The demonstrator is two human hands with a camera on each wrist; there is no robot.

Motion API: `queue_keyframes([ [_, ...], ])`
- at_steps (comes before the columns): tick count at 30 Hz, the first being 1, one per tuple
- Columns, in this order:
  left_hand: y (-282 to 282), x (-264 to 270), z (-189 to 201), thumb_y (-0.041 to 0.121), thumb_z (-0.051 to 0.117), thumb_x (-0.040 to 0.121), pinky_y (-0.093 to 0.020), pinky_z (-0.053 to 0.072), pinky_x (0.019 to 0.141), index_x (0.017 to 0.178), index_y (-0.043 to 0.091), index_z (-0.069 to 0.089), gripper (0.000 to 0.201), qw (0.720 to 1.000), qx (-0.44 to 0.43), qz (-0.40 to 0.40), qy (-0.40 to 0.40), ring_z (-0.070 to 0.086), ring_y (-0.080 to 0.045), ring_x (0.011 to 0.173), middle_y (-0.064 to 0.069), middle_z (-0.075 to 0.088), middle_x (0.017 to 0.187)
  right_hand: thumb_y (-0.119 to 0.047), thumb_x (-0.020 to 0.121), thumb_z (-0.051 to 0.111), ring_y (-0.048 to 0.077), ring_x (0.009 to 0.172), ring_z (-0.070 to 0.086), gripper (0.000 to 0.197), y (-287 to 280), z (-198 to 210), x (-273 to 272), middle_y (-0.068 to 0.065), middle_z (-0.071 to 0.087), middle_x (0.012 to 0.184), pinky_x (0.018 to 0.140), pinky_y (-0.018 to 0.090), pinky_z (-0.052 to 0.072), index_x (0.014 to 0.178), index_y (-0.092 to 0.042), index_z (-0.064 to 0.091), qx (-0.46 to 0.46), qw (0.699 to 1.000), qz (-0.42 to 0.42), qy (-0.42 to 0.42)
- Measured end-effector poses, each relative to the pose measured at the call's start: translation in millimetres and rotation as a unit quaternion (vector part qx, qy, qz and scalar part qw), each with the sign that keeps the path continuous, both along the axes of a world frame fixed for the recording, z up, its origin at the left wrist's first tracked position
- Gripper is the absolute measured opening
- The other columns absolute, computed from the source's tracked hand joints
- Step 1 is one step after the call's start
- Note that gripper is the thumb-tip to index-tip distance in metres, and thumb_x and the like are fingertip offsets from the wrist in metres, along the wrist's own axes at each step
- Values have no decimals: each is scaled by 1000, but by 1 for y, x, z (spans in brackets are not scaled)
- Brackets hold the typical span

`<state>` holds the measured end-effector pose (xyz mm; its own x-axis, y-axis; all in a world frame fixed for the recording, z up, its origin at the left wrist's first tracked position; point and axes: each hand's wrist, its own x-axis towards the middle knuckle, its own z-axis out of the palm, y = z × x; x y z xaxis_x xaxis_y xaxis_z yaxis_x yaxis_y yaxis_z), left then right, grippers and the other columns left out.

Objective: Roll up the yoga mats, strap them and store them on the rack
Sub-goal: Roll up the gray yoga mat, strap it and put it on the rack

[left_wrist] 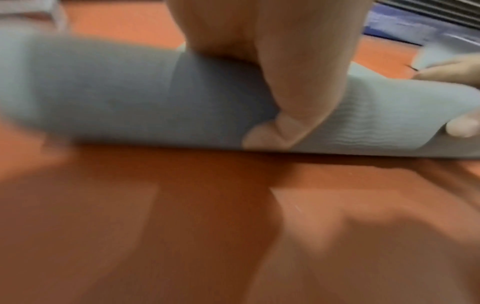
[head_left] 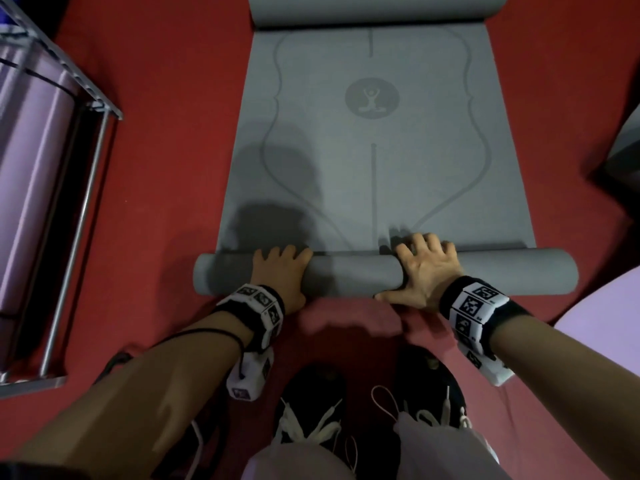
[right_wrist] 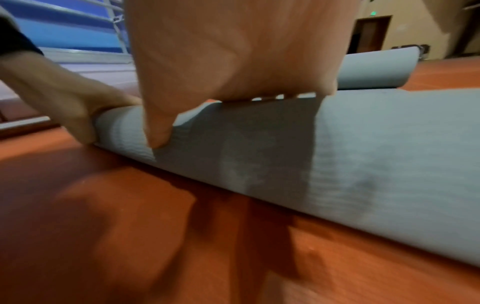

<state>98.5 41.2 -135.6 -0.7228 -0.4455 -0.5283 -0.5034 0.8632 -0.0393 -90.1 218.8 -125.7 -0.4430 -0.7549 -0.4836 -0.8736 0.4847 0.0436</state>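
A grey yoga mat lies on the red floor, its near end rolled into a tube. My left hand grips the tube left of centre, fingers curled over the top and thumb on the near side. My right hand grips it right of centre the same way. The left wrist view shows my left hand's thumb pressed into the roll. In the right wrist view my right palm covers the roll. The mat's far end curls upward.
A metal rack stands on the left and holds rolled purple mats with black straps. Another purple mat lies at the right edge, with a dark object beyond it. My shoes are just behind the roll.
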Motion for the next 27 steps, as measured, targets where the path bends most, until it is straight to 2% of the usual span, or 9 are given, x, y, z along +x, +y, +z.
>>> queue_keyframes([
  [3,-12,-11,6,32,62,75,-49,32,101,140,30,31,72,999,42,16,-20,45,-29,120,-2,45,131,-97,45,21,27,122,36,113,0,2,1,4,42,130,103,48,28,135,-32,43,-12,1000,-11,26],
  [5,-20,-19,10,29,60,76,-45,35,97,132,30,40,59,997,72,30,-18,51,-28,113,-1,52,123,-97,50,38,27,119,41,113,3,1,6,2,46,128,101,45,30,140,-29,37,-26,999,-19,25],
  [7,-25,-25,14,28,55,74,-41,38,91,120,30,48,46,993,106,41,-19,56,-27,104,0,58,114,-92,54,53,27,120,43,113,7,-3,11,2,48,129,107,45,29,141,-22,33,-32,999,-15,37],
  [11,-24,-28,17,32,53,66,-31,49,75,102,28,55,36,978,188,61,-69,61,-27,88,-3,63,101,-81,58,65,28,121,49,100,16,-6,22,3,54,126,115,50,20,132,-18,39,-39,998,-46,25],
  [14,-16,-31,17,27,54,54,-33,53,76,112,23,56,59,966,214,67,-127,61,-28,94,-6,62,111,-79,49,70,36,108,54,102,31,-11,37,9,58,115,109,62,28,126,-14,54,-67,995,-62,40],
  [17,-15,-33,14,20,58,51,-29,49,72,134,22,45,85,959,221,67,-164,55,-29,103,-11,55,127,-81,46,68,37,95,54,97,40,-17,42,9,58,106,100,59,37,117,-16,61,-100,990,-82,50],
  [20,-8,-24,14,20,57,70,-46,37,105,145,21,25,82,967,172,47,-180,21,-39,137,-17,25,149,-82,53,63,35,104,50,95,37,-13,36,4,55,115,102,54,34,125,-21,55,-92,991,-90,25],
  [22,-1,-18,17,22,57,76,-47,34,102,141,17,25,72,988,104,17,-115,20,-37,133,-14,19,145,-82,59,60,32,116,44,97,31,-7,29,1,49,127,106,49,27,134,-24,43,-58,994,-92,-6],
  [27,8,-4,23,26,64,67,-39,36,89,130,13,37,70,998,-33,-40,34,44,-29,112,-8,42,125,-78,59,67,29,121,42,91,15,1,6,1,52,131,99,44,29,122,-20,36,-57,991,-102,-68],
])
